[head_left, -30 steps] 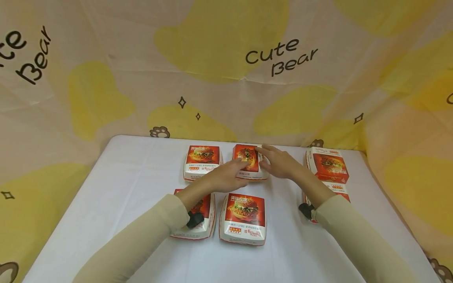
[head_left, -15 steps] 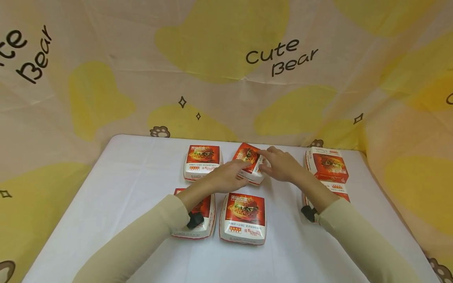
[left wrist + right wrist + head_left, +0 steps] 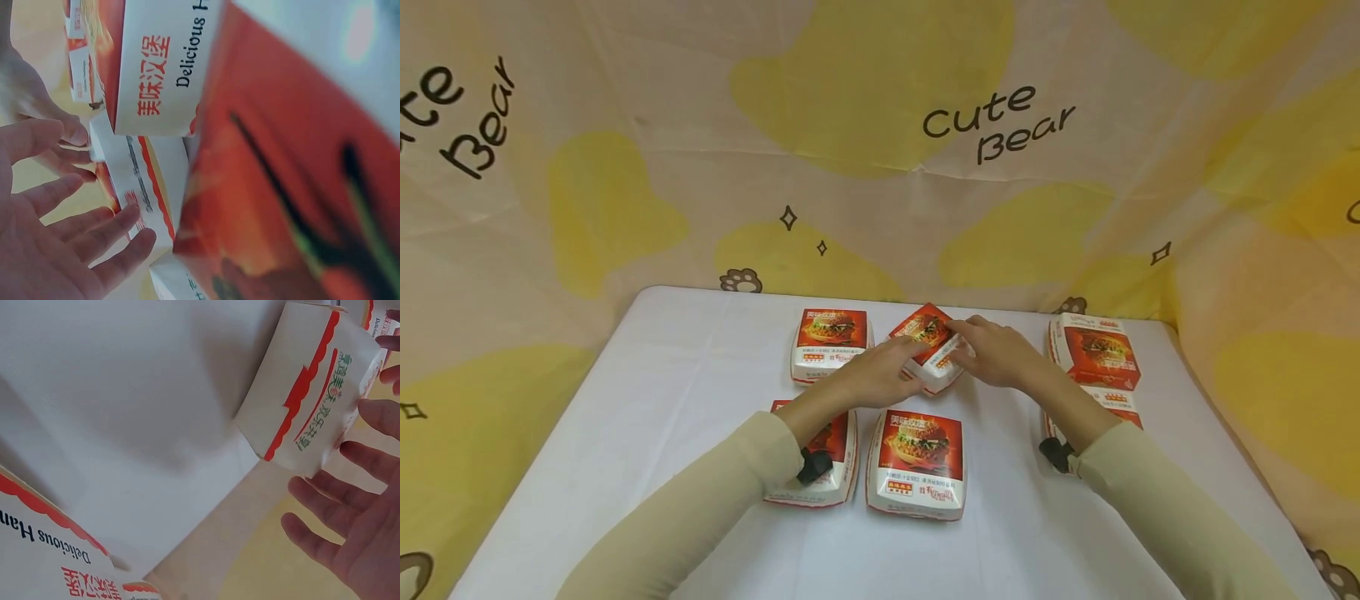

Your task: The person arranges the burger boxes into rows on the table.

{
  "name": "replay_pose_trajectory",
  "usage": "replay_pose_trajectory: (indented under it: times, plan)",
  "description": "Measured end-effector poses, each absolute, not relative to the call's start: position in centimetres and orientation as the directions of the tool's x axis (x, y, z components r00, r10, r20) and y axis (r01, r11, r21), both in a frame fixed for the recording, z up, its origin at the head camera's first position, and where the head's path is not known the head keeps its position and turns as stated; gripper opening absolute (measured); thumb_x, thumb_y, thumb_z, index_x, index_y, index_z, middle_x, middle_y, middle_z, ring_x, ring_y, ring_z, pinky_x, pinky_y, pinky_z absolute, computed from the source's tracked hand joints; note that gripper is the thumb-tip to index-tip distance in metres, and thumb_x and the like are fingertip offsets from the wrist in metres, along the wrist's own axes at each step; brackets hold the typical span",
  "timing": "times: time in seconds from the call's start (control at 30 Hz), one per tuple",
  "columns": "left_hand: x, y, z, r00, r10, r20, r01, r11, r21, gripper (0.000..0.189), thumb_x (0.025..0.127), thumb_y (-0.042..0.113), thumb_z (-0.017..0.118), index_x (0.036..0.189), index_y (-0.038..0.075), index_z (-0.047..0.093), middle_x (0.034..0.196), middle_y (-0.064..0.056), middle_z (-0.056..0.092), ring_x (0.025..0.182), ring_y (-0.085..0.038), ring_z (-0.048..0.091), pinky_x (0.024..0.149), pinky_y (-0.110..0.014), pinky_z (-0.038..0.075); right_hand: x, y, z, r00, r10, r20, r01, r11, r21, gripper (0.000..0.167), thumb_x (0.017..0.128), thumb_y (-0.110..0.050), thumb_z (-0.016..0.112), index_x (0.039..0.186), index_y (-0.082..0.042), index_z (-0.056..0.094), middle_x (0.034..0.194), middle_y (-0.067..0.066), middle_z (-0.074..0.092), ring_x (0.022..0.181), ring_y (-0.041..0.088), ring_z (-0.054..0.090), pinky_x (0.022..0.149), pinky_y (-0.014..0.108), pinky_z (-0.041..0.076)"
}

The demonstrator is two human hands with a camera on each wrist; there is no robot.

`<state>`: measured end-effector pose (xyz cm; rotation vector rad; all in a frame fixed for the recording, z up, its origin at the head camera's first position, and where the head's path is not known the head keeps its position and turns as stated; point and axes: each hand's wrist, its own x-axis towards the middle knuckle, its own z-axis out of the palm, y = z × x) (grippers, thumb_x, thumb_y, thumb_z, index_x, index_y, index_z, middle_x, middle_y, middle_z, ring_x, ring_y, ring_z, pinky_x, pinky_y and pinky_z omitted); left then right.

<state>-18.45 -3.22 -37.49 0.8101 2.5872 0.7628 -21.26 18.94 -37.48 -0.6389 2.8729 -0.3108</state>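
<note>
In the head view a red and white burger box (image 3: 928, 327) sits at the back middle of the table, turned at an angle. My left hand (image 3: 883, 372) touches its left front side with fingers spread. On its right side rests my right hand (image 3: 1000, 354), index finger and thumb at the edge. The right wrist view has the same box's white side (image 3: 306, 394) against extended fingertips. Straight, spread left fingers lie beside the box (image 3: 140, 181) in the left wrist view. Both hands hide parts of the box.
Matching boxes stand around: back left (image 3: 830, 342), front left (image 3: 844, 462) partly under the left wrist, and front middle (image 3: 916, 467). At right are a back box (image 3: 1097, 354) and one (image 3: 1116, 398) partly behind the right forearm. A patterned cloth (image 3: 865, 167) hangs behind the white table (image 3: 647, 433).
The back middle burger box has swung from nearly straight to a clear slant, its top turning clockwise. My right hand has shifted slightly with it; my left hand has hardly moved.
</note>
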Motion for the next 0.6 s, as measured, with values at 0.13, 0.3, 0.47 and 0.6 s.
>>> replay_pose_trajectory:
  times: [0.13, 0.3, 0.47, 0.6]
  plan:
    - [-18.27, -3.12, -37.47, -0.779, 0.609, -0.148, 0.434, 0.695, 0.574, 0.059, 0.096, 0.027, 0.062, 0.15, 0.011, 0.044, 0.155, -0.014, 0.04, 0.144, -0.03, 0.034, 0.113, -0.055, 0.033, -21.09, 18.96, -37.52, -0.893, -0.433, -0.121, -0.399, 0.888, -0.229, 0.054, 0.097, -0.027, 0.06, 0.145, -0.005, 0.05, 0.132, 0.022, 0.058, 0.117, 0.04, 0.059, 0.093, 0.058, 0.049]
    - [-18.2, -3.16, -37.49, -0.776, 0.612, -0.151, 0.429, 0.687, 0.586, 0.059, 0.096, 0.027, 0.062, 0.15, 0.01, 0.045, 0.153, -0.012, 0.043, 0.142, -0.028, 0.039, 0.109, -0.054, 0.038, -20.98, 18.95, -37.47, -0.897, -0.425, -0.122, -0.392, 0.891, -0.228, 0.052, 0.097, -0.028, 0.059, 0.144, -0.007, 0.051, 0.133, 0.023, 0.058, 0.119, 0.041, 0.058, 0.095, 0.059, 0.048]
    - [-18.4, -3.32, -37.57, -0.78, 0.612, -0.131, 0.431, 0.678, 0.596, 0.06, 0.095, 0.025, 0.063, 0.149, 0.008, 0.045, 0.152, -0.014, 0.044, 0.141, -0.029, 0.04, 0.11, -0.049, 0.039, -21.08, 19.11, -37.45, -0.905, -0.411, -0.109, -0.378, 0.896, -0.235, 0.053, 0.1, -0.027, 0.056, 0.146, -0.004, 0.045, 0.135, 0.026, 0.056, 0.123, 0.044, 0.055, 0.096, 0.062, 0.047]
    - [-18.53, -3.36, -37.79, -0.783, 0.609, -0.125, 0.427, 0.673, 0.604, 0.061, 0.095, 0.024, 0.063, 0.15, 0.007, 0.044, 0.153, -0.016, 0.042, 0.14, -0.031, 0.04, 0.109, -0.05, 0.039, -21.35, 19.27, -37.6, -0.909, -0.391, -0.142, -0.35, 0.904, -0.243, 0.057, 0.101, -0.028, 0.054, 0.151, -0.004, 0.038, 0.141, 0.027, 0.052, 0.127, 0.045, 0.052, 0.096, 0.064, 0.046]
